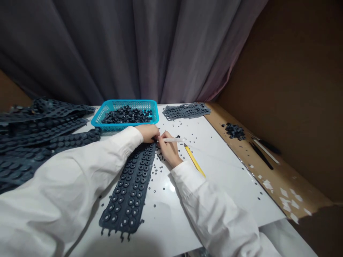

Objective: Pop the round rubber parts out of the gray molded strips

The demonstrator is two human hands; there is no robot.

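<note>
A long dark rubber sheet [129,189] with rows of ring-shaped parts lies lengthwise on the white table, many rings showing pale holes. My left hand [149,132] is closed at the sheet's far end, fingers curled on its edge. Close beside it, my right hand [168,149] is closed around a thin white pen-like tool [174,140], whose working tip is hidden near the left fingers. Small dark discs are scattered by the sheet. Just right of my right hand lies a yellow cutter knife [194,160].
Behind my hands stands a blue basket [124,125] of small black rubber pieces. Uncut rubber sheets [66,139] are heaped left. A punched-out sheet scrap [186,111] lies at the back. On the right cardboard are a pile of black pieces [235,131], dark and white tools, and paper bits.
</note>
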